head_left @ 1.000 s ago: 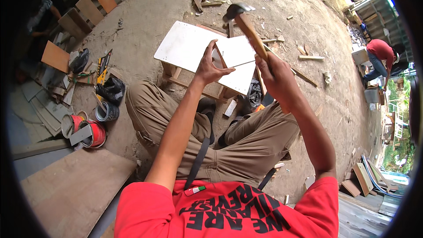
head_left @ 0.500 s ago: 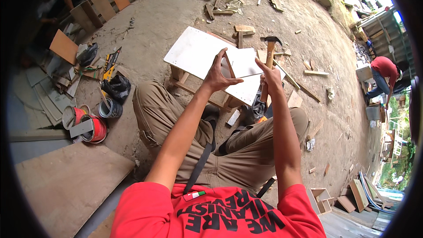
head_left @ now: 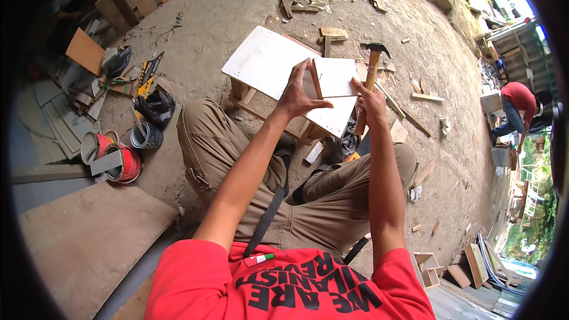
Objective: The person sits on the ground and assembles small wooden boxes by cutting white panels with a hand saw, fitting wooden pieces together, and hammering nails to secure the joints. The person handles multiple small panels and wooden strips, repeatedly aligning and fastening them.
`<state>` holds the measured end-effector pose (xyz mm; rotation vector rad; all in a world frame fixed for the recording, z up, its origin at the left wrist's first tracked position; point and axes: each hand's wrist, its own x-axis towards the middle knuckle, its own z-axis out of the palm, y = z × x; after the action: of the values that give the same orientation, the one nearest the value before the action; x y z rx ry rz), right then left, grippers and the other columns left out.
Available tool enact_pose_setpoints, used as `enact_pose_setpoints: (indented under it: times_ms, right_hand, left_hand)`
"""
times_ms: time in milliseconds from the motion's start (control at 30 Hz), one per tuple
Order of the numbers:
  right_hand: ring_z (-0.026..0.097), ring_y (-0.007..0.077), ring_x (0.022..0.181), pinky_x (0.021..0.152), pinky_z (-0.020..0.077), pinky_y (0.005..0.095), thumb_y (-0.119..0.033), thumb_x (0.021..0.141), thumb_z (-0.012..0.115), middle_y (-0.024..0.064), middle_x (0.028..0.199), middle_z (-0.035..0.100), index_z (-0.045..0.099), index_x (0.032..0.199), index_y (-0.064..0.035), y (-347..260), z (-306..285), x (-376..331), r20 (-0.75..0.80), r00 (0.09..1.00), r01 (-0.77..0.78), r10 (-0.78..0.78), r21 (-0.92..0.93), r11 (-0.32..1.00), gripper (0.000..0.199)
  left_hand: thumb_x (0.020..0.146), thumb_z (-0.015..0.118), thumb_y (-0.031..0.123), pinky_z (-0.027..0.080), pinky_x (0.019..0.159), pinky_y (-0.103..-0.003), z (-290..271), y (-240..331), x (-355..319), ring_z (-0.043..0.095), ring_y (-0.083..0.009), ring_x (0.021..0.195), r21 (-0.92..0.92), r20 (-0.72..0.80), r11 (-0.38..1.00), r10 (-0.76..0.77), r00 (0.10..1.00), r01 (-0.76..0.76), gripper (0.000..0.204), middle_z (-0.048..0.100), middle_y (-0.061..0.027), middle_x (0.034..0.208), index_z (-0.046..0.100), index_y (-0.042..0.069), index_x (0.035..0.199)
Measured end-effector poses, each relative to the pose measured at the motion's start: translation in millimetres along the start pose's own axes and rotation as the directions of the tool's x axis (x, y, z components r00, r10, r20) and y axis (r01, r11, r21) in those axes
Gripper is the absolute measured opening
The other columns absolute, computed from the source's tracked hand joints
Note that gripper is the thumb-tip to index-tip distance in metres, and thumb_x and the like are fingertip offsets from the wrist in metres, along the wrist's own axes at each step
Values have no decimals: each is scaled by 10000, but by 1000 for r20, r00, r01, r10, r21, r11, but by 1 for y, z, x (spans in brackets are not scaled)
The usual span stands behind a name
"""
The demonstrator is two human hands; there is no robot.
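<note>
Over a low bench with a white top (head_left: 259,53), my left hand (head_left: 294,96) grips a small board with a brown edge (head_left: 316,80), thumb on one side and fingers on the other. This board meets a small white panel (head_left: 339,76) at an angle. My right hand (head_left: 372,105) is closed around the wooden handle of a claw hammer (head_left: 373,66), its head pointing up and away from me. The right thumb also presses the panel's right edge. A thin dark mark, possibly a nail, shows on the panel near the brown edge.
A handsaw (head_left: 149,76), a black plastic bag (head_left: 155,106), a dark bucket (head_left: 146,135) and red cans (head_left: 124,165) stand to the left. A large plywood sheet (head_left: 89,237) lies near left. Wood scraps litter the dirt floor. Another person (head_left: 521,104) bends over at far right.
The small board and panel have turned slightly, and the brown edge now shows as a narrower strip. My right hand and the hammer have shifted a little to the right.
</note>
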<state>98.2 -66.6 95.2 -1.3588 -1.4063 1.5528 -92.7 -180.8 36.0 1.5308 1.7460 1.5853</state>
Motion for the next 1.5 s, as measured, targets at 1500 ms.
enact_pose_setpoints:
  times_ms: [1500]
  right_hand:
    - [458,42,442,403,327,222,-257,833,820,-51,579,521,643,805,-35,-9,-3,-1,85,996,32,-19,-148,988,285]
  left_hand:
    - [416,900,691,400,1118,-490,-1,-12,1,419,-397,1343,7,27,998,57,998,-57,1424,422,-241,1403,260,-5,1480]
